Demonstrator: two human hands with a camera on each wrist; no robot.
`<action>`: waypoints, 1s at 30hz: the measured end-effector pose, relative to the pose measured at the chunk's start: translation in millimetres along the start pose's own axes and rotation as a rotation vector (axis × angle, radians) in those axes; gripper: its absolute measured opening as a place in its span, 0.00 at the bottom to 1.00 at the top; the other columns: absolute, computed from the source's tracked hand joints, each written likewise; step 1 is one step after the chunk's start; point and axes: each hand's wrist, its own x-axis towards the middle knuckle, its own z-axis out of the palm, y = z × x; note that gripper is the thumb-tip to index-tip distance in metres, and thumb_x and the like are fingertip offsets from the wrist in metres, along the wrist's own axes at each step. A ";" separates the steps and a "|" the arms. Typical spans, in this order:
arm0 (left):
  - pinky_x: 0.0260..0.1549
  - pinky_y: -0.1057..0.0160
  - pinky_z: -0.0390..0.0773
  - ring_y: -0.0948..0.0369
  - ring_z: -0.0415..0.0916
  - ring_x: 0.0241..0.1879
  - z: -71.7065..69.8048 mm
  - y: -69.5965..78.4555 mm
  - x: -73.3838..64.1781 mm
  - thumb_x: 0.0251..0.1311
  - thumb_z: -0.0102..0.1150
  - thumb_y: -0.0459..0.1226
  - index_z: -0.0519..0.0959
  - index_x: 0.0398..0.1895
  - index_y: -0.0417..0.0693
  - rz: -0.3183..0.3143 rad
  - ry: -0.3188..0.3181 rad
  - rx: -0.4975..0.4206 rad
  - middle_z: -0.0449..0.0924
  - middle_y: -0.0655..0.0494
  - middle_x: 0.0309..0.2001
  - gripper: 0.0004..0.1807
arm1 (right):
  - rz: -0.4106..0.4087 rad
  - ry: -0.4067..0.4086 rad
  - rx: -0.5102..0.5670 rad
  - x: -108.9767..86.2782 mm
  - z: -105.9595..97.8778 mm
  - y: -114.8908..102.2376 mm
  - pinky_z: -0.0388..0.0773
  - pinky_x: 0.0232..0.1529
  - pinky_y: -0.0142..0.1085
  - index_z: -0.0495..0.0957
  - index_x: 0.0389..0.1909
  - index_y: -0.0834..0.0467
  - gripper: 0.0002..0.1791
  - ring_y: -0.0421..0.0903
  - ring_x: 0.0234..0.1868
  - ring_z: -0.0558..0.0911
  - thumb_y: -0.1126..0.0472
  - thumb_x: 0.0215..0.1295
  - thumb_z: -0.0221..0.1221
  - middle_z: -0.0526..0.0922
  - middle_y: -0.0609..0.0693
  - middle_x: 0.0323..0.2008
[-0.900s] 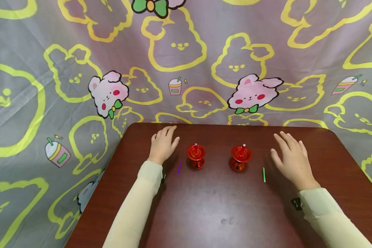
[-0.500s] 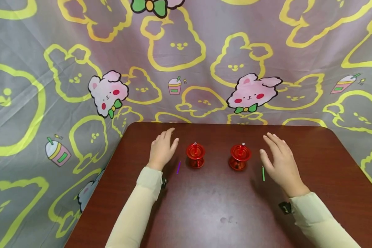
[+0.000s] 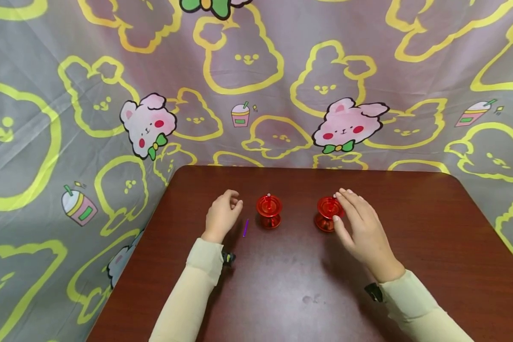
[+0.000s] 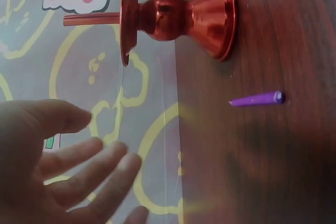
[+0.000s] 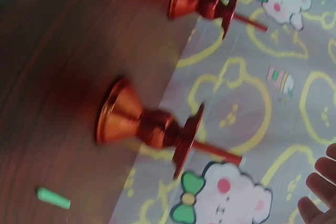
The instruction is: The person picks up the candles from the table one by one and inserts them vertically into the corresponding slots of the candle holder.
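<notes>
Two shiny red candle holders stand upright on the table, each with a dish and a thin red stem rising from it: a left one (image 3: 270,209) and a right one (image 3: 326,218). My left hand (image 3: 221,216) hovers left of the left holder, fingers loosely bent and holding nothing. A thin purple candle (image 4: 257,98) lies on the table between that hand and the holder. My right hand (image 3: 365,235), fingers extended, overlaps the right holder's edge in the head view. A short green stick (image 5: 53,198) lies near the right holder, hidden in the head view by my right hand.
The brown wooden table (image 3: 282,304) reaches back to a grey cloth (image 3: 282,104) with yellow outlines and pink rabbit faces. This cloth also hangs along the left side. A black wrist camera (image 3: 374,291) sits under my right cuff.
My right hand has moved left from beyond the green stick to the right candle holder. My left hand's fingers have bent a little more. Holders and purple candle stay in place.
</notes>
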 end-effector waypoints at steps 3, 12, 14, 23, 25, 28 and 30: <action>0.38 0.47 0.82 0.55 0.85 0.41 1.3 -1.2 -3.6 0.67 0.61 0.44 0.82 0.53 0.48 -0.042 -0.052 -0.009 0.87 0.55 0.41 0.15 | -0.027 -0.008 0.023 0.1 6.3 -10.0 0.58 0.74 0.38 0.77 0.61 0.70 0.29 0.66 0.60 0.77 0.50 0.76 0.48 0.79 0.65 0.60; 0.39 0.47 0.81 0.52 0.85 0.41 10.6 -8.2 -8.0 0.65 0.65 0.44 0.84 0.49 0.46 -0.097 -0.150 0.003 0.88 0.56 0.37 0.15 | -0.023 -0.137 0.084 -3.1 28.6 -20.7 0.59 0.75 0.42 0.74 0.64 0.69 0.31 0.63 0.65 0.74 0.47 0.78 0.47 0.76 0.63 0.64; 0.39 0.47 0.81 0.52 0.85 0.41 13.1 -10.0 -9.1 0.64 0.65 0.44 0.84 0.48 0.46 -0.098 -0.152 0.001 0.88 0.56 0.37 0.14 | -0.009 -0.178 0.083 -4.3 34.3 -21.1 0.60 0.74 0.44 0.73 0.66 0.68 0.30 0.62 0.67 0.73 0.48 0.77 0.50 0.76 0.63 0.65; 0.38 0.48 0.81 0.53 0.84 0.39 20.7 -19.4 -10.1 0.65 0.66 0.44 0.84 0.48 0.47 -0.119 -0.186 0.006 0.87 0.55 0.37 0.14 | 0.015 -0.377 0.038 -3.0 56.3 -36.0 0.64 0.69 0.59 0.68 0.70 0.67 0.34 0.60 0.71 0.69 0.54 0.67 0.61 0.71 0.62 0.69; 0.37 0.48 0.81 0.54 0.84 0.38 21.4 -20.4 -10.4 0.64 0.66 0.44 0.84 0.47 0.47 -0.126 -0.199 0.011 0.87 0.55 0.36 0.13 | 0.031 -0.417 0.032 -3.5 60.9 -39.0 0.63 0.70 0.58 0.67 0.71 0.66 0.35 0.59 0.72 0.67 0.54 0.67 0.61 0.70 0.61 0.70; 0.36 0.49 0.81 0.54 0.84 0.37 22.5 -21.1 -9.8 0.63 0.67 0.45 0.84 0.46 0.47 -0.134 -0.217 0.013 0.87 0.55 0.36 0.13 | 0.068 -0.475 0.021 -4.5 67.5 -41.6 0.60 0.72 0.57 0.65 0.73 0.65 0.36 0.58 0.74 0.65 0.52 0.69 0.60 0.67 0.60 0.73; 0.36 0.49 0.81 0.54 0.84 0.37 23.2 -20.9 -9.3 0.63 0.67 0.45 0.84 0.45 0.47 -0.142 -0.231 0.013 0.87 0.55 0.35 0.13 | 0.095 -0.514 0.018 -4.8 71.1 -42.5 0.57 0.74 0.55 0.64 0.74 0.63 0.37 0.56 0.75 0.63 0.50 0.70 0.59 0.66 0.58 0.74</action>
